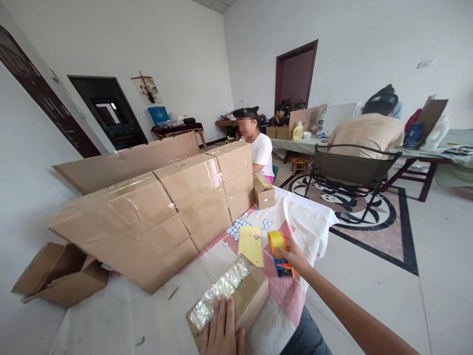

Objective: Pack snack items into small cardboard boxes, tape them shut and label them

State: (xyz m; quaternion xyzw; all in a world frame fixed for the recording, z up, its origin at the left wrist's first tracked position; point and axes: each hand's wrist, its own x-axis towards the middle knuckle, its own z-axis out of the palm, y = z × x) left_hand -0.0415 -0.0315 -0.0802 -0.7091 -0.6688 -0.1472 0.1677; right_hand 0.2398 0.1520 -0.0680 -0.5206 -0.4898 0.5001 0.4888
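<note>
A small cardboard box lies on the cloth-covered table in front of me, with a shiny, wrinkled strip of clear tape along its top. My left hand rests on the box's near end, its fingers stretched out over the tape and cardboard. To the right of the box, my right hand grips a tape dispenser, orange and blue with a yellow roll on it. It is held up just above the table's edge, apart from the box. A yellow card lies behind the box.
Stacked taped cartons form a wall along the table's left and back. An open carton stands at the far left. Small white labels and another small box lie farther back. A person sits behind the cartons.
</note>
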